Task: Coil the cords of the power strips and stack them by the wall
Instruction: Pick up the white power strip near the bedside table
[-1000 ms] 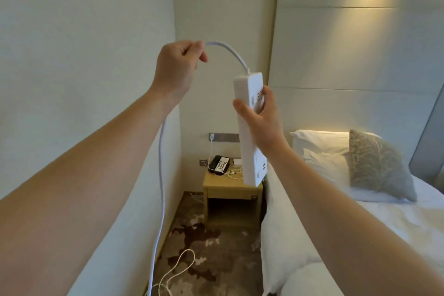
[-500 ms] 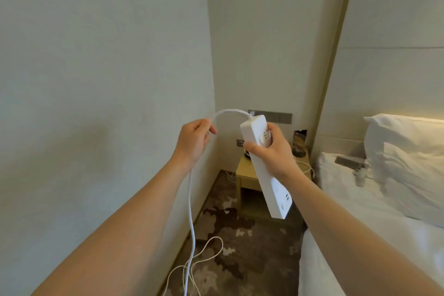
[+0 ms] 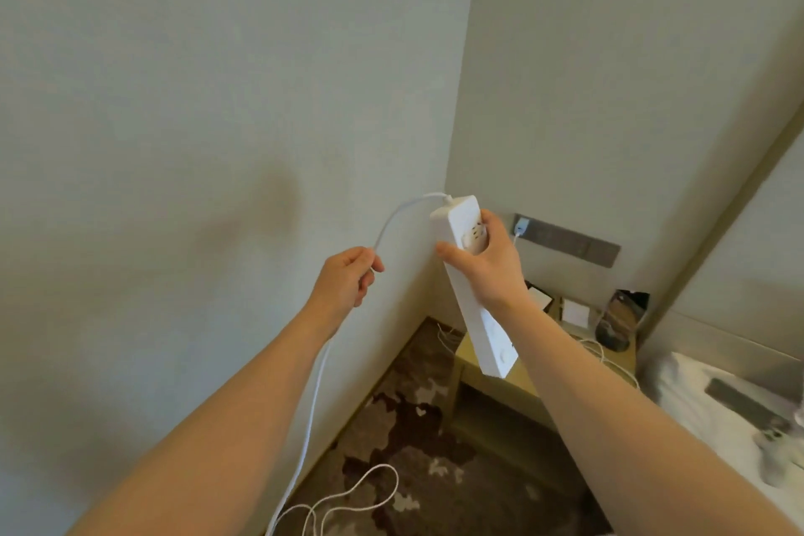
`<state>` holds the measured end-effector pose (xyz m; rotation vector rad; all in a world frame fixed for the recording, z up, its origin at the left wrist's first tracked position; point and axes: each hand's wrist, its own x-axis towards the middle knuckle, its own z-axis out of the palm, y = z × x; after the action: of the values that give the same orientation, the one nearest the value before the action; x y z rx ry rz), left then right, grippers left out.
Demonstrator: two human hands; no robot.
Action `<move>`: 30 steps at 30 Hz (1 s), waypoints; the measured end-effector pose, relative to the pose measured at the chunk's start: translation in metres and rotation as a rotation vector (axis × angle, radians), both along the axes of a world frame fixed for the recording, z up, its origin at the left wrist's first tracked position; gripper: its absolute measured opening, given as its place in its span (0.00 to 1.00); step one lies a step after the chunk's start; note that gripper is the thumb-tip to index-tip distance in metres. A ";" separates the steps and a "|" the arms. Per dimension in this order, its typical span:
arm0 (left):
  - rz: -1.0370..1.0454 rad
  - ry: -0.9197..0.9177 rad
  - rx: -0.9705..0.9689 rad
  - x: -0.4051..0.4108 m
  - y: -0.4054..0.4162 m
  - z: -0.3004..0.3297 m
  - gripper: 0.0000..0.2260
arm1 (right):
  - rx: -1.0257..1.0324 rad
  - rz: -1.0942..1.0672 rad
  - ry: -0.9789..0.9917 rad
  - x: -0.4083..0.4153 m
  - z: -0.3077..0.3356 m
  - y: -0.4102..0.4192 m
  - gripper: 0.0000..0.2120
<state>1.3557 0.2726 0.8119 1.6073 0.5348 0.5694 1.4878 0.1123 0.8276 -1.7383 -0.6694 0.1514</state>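
Pale walls (image 3: 217, 100) meeting in a corner, patterned carpet (image 3: 435, 440) below, nightstand (image 3: 491, 379) tucked beside a white bed (image 3: 696, 405). Held up in the air before the corner: white strip (image 3: 474, 283), tilted, cord end uppermost, likely so the cord falls free for winding. Right hand (image 3: 487, 265) wrapped round its upper part, thumb across the near edge. Left hand (image 3: 348, 279) closed on the cord (image 3: 317, 383) just beyond the arc out of the strip, seemingly to start a loop. Rest of cord hanging along the left forearm, slack curls on the carpet, none coiled yet.
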 end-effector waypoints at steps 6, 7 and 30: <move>0.118 -0.184 0.118 0.125 0.061 0.089 0.13 | 0.071 0.014 -0.008 0.110 0.042 0.059 0.35; 0.113 -0.229 0.165 0.145 0.069 0.116 0.13 | 0.102 0.008 -0.010 0.127 0.051 0.068 0.35; 0.438 0.410 -0.140 0.207 0.151 -0.107 0.13 | -0.508 0.776 -0.274 0.348 -0.113 0.257 0.39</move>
<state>1.5624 0.4237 0.7050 1.4811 1.2262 0.5086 1.8354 0.3695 0.7144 -1.8986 -1.5984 0.6736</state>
